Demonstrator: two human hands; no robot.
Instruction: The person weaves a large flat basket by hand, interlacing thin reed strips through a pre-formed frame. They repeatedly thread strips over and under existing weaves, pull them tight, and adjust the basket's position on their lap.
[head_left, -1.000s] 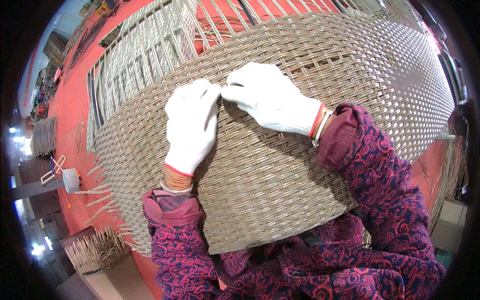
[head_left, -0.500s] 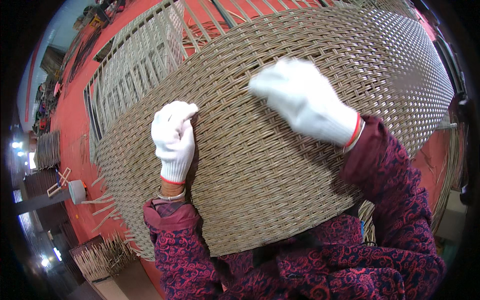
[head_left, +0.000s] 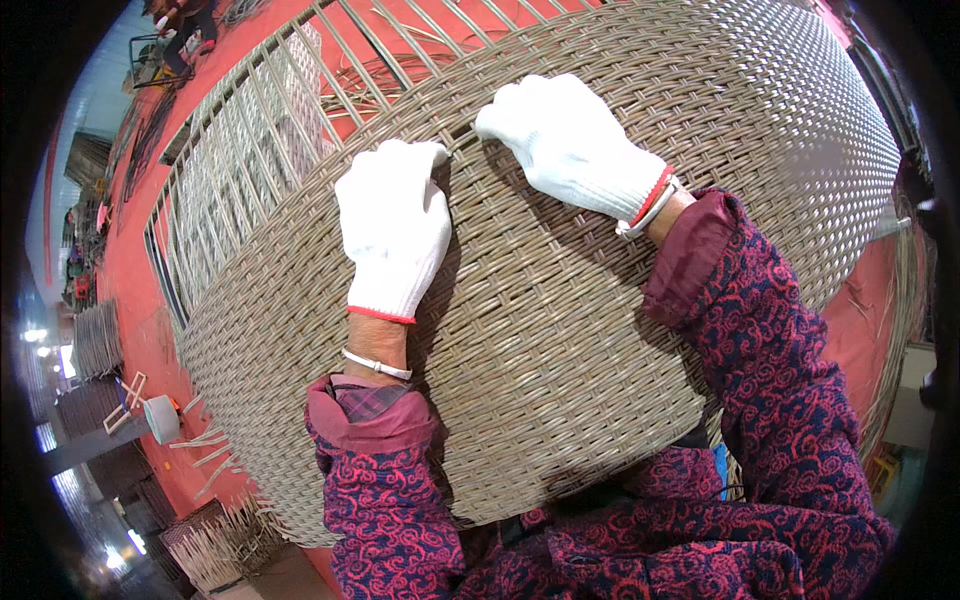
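A large curved sheet of brown-grey wicker weave (head_left: pixel 560 330) spreads in front of me, its near edge against my body. My left hand (head_left: pixel 395 220), in a white knit glove with a red cuff, is closed over the upper middle of the weave, thumb and forefinger together. Just to its right and a little farther off, my right hand (head_left: pixel 560 145), gloved alike, is curled with its fingertips down at the weave. A short dark gap in the weave shows between the two hands. Whatever the fingers grip is hidden under the gloves.
An unfinished slatted frame (head_left: pixel 225 130) with bare uprights stands beyond the sheet at upper left on the red floor (head_left: pixel 140 250). Loose strands stick out at the sheet's left edge. A pale round roll (head_left: pixel 161 420) lies at left. Another person (head_left: pixel 190 30) is at far upper left.
Both hands have moved farther up the weave. The left has shifted right and the right slightly left, so they are closer together. The right hand's blur is gone.
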